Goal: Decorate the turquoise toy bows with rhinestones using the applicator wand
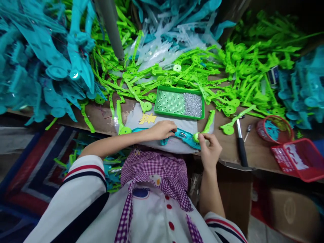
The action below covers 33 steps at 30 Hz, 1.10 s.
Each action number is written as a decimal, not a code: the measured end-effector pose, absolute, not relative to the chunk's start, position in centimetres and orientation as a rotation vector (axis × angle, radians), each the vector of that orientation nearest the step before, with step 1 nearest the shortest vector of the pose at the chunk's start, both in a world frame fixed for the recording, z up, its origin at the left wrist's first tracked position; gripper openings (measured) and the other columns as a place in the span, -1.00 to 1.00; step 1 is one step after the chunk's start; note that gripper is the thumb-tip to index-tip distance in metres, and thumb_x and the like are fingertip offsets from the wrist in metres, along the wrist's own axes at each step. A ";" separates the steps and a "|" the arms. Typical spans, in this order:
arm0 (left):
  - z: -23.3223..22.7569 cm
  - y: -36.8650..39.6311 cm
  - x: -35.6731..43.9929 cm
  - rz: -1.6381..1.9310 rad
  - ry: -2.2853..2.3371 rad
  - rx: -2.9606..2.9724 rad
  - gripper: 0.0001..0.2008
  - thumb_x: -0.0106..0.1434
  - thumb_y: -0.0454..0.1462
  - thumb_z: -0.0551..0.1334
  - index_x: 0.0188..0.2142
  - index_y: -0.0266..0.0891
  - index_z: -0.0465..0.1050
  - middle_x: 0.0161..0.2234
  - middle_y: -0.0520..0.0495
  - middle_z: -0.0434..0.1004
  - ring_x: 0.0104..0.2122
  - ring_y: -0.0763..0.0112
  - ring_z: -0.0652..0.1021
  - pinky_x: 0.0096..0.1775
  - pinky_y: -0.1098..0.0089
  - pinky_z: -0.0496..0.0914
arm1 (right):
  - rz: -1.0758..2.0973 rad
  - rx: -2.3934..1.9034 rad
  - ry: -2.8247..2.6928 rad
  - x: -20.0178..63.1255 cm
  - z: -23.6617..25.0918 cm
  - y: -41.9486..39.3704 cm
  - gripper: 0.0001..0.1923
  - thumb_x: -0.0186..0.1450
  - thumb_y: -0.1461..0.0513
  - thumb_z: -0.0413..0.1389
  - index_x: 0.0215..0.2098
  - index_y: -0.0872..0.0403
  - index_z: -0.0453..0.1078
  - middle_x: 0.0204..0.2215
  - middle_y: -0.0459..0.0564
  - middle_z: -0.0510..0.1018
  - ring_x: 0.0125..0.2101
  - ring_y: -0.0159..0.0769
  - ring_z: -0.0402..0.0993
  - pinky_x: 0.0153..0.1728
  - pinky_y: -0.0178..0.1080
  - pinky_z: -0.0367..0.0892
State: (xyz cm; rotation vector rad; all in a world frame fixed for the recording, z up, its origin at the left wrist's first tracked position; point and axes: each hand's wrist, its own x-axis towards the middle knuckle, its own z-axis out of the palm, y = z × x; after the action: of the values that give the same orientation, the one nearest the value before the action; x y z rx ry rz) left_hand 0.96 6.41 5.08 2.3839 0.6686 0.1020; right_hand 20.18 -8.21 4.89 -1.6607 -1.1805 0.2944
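Both hands are closed on a teal plastic part (183, 136): left hand (162, 130) pressing, right hand (209, 148) pinching a green disc (196, 136). Misalignment could be caused if the disc is twisted.

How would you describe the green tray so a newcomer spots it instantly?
Start at the worktable edge where both hands work, then look just beyond them. The green tray lies flat there, a shallow rectangle. Unlike the loose green plastic parts heaped around it, it holds a dotted grid and a silvery pile of small pieces.
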 end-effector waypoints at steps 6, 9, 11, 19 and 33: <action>5.8 8.1 -2.3 0.416 0.872 2.135 -0.80 0.34 -0.28 0.26 -0.07 -0.20 0.59 -0.19 -0.08 0.60 -0.26 0.40 0.55 -0.16 0.34 0.42 | 0.308 -1.600 -1.186 19.1 5.0 -8.1 -0.85 0.32 0.14 0.21 -0.34 0.05 0.52 -0.39 -0.04 0.61 -0.34 -0.27 0.54 -0.23 -0.20 0.40; 5.5 7.2 -4.9 0.489 0.948 2.091 -0.84 0.33 -0.25 0.29 -0.12 -0.19 0.60 -0.24 -0.04 0.62 -0.30 0.41 0.56 -0.20 0.36 0.43 | 0.261 -1.602 -1.276 19.0 5.7 -7.3 -0.83 0.33 0.14 0.20 -0.36 0.05 0.52 -0.41 -0.04 0.61 -0.34 -0.27 0.54 -0.22 -0.20 0.41; 5.1 5.7 -6.5 0.551 0.995 2.089 -0.86 0.33 -0.23 0.31 -0.16 -0.19 0.59 -0.27 -0.02 0.63 -0.31 0.41 0.57 -0.21 0.37 0.44 | 0.285 -1.628 -1.256 19.4 5.9 -7.0 -0.81 0.33 0.12 0.20 -0.36 0.05 0.51 -0.42 -0.04 0.61 -0.35 -0.28 0.54 -0.24 -0.20 0.41; 3.3 2.8 -3.1 0.672 0.982 1.848 -0.87 0.33 -0.25 0.31 -0.15 -0.22 0.51 -0.28 -0.02 0.66 -0.34 0.45 0.60 -0.24 0.40 0.49 | 0.324 -1.443 -1.084 17.7 9.1 -3.7 -0.80 0.34 0.09 0.20 -0.34 0.05 0.49 -0.45 -0.13 0.54 -0.42 -0.39 0.48 -0.29 -0.24 0.38; 2.7 5.3 -6.3 0.641 0.965 1.478 -0.75 0.22 -0.22 0.36 -0.16 -0.30 0.45 -0.32 -0.06 0.59 -0.35 0.47 0.58 -0.26 0.41 0.51 | 0.424 -1.301 -1.266 15.3 9.1 -3.8 -0.89 0.39 0.19 0.16 -0.30 0.02 0.46 -0.43 -0.16 0.53 -0.39 -0.40 0.48 -0.29 -0.25 0.34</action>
State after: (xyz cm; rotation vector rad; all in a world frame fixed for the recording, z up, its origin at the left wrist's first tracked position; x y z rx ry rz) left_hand -6.32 5.28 2.71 1.4783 0.9650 0.6414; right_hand 15.34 -3.77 9.08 -1.3013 -1.2660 0.4239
